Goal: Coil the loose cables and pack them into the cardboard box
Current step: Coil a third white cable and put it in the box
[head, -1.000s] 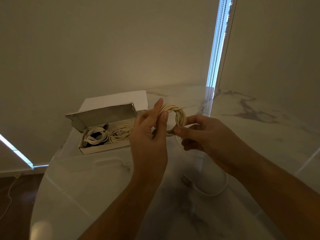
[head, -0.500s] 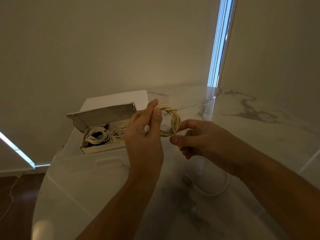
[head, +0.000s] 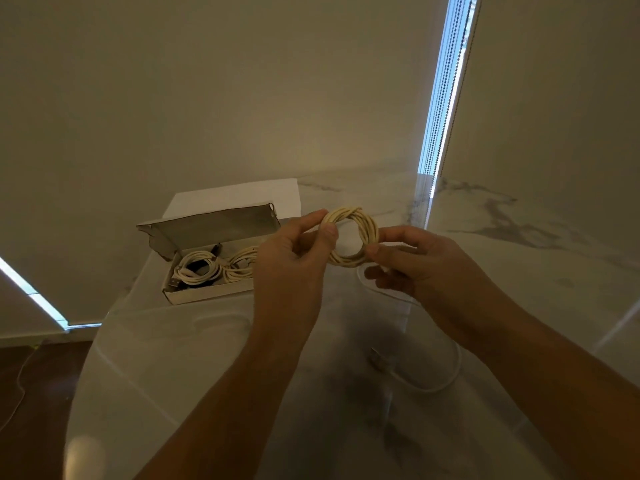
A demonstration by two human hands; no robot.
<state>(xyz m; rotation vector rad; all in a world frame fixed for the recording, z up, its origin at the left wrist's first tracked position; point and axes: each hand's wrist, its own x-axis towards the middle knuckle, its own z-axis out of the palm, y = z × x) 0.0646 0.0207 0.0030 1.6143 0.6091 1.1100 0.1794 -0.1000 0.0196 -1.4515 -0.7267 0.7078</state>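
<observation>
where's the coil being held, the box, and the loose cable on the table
coil [head: 370,226]: head view, right arc of the ring
box [head: 207,295]: head view, front wall
loose cable [head: 446,382]: head view, bend of the white loop

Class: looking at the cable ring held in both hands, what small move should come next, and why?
Probably carry the coiled cable, pinched by left hand and right hand, leftward into the open cardboard box; it looks fully wound.
</observation>
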